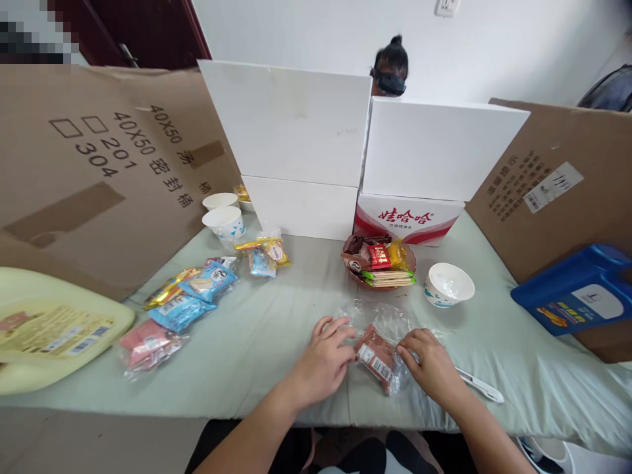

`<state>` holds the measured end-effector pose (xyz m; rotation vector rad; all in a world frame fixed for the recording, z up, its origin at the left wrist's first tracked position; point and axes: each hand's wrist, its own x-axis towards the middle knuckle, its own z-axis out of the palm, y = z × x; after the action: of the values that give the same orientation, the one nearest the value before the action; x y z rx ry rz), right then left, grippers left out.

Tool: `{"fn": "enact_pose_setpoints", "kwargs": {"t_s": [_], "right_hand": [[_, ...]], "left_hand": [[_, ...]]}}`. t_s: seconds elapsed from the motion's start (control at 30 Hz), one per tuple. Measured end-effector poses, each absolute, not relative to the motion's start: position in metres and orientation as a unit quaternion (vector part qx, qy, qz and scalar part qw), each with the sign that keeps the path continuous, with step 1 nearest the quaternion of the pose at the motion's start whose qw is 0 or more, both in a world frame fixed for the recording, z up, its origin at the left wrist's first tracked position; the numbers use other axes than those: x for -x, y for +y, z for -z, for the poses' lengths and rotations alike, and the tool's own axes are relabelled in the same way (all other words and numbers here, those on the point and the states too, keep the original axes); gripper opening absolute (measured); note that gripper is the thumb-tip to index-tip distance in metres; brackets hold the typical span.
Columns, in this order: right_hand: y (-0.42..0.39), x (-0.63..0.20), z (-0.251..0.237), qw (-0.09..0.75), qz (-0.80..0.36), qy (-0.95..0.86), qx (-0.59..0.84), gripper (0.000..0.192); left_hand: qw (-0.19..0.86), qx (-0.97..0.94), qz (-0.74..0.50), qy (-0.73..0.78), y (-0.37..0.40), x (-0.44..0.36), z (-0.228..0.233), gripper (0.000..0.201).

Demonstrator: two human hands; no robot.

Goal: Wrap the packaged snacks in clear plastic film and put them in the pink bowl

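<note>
A brown snack packet (376, 359) with a white barcode label lies on the cloth-covered table between my hands, with crinkled clear plastic wrap (392, 321) around and behind it. My left hand (328, 355) is at the packet's left side, fingers bent and apart, its fingertips by the packet and the film. On the other side, the fingers of my right hand (428, 362) are pinched together at the film's edge. A white craft knife (481, 386) lies just right of that hand. Behind the packet stands a brown bowl (351, 280) filled with wrapped snacks.
A paper bowl (448, 285) stands right of the snack bowl. Blue snack packets (182, 311) and a pink packet (151, 345) lie at left, near a big yellow bottle (59, 329). A blue bottle (575, 289) is at right. White boxes (301, 207) and cardboard panels (108, 164) enclose the table. A person (390, 69) is behind them.
</note>
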<state>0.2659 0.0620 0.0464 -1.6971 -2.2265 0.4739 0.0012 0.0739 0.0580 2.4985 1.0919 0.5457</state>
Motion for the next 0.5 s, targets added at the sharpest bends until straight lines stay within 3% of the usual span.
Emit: {"fn": "enact_pose_setpoints", "kwargs": {"t_s": [0.13, 0.23, 0.37, 0.5], "right_hand": [[0.058, -0.264, -0.047, 0.178, -0.204, -0.736, 0.621, 0.031], [0.056, -0.251, -0.049, 0.156, -0.182, -0.742, 0.626, 0.028], [0.056, -0.224, -0.054, 0.130, -0.115, -0.800, 0.575, 0.027], [0.050, -0.212, -0.047, 0.078, -0.117, -0.832, 0.536, 0.064]], "left_hand": [[0.345, -0.904, -0.073, 0.242, 0.068, 0.017, -0.074, 0.010], [0.399, -0.872, -0.077, 0.273, 0.070, 0.013, -0.072, 0.004], [0.325, -0.840, -0.158, 0.405, 0.074, -0.007, -0.056, 0.015], [0.256, -0.817, -0.146, 0.496, 0.073, -0.018, -0.040, 0.038]]}}
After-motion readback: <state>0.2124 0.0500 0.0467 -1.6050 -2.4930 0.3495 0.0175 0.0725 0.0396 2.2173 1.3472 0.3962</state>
